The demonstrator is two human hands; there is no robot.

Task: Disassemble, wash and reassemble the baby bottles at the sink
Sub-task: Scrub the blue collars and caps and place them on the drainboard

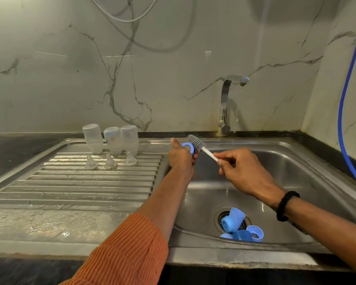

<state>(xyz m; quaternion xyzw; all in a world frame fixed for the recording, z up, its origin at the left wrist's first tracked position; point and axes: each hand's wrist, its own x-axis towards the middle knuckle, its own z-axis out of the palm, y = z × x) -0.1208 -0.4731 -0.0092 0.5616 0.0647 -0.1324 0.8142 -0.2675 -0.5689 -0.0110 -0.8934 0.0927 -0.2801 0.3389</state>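
My left hand (180, 156) grips a blue bottle ring (187, 147) above the sink's left rim. My right hand (243, 171) holds the white handle of a grey bottle brush (196, 142), whose bristle head touches the ring. Three clear bottles (111, 138) stand upside down at the back of the draining board. In front of them sit three clear teats (110, 161). Several blue caps and rings (239, 227) lie over the drain in the sink basin (286, 182).
A chrome tap (227, 103) at the back of the sink lets out a thin trickle of water. The wet ribbed draining board (80, 182) spreads to the left. A blue hose (345, 110) hangs down the right wall. Black counter borders the sink.
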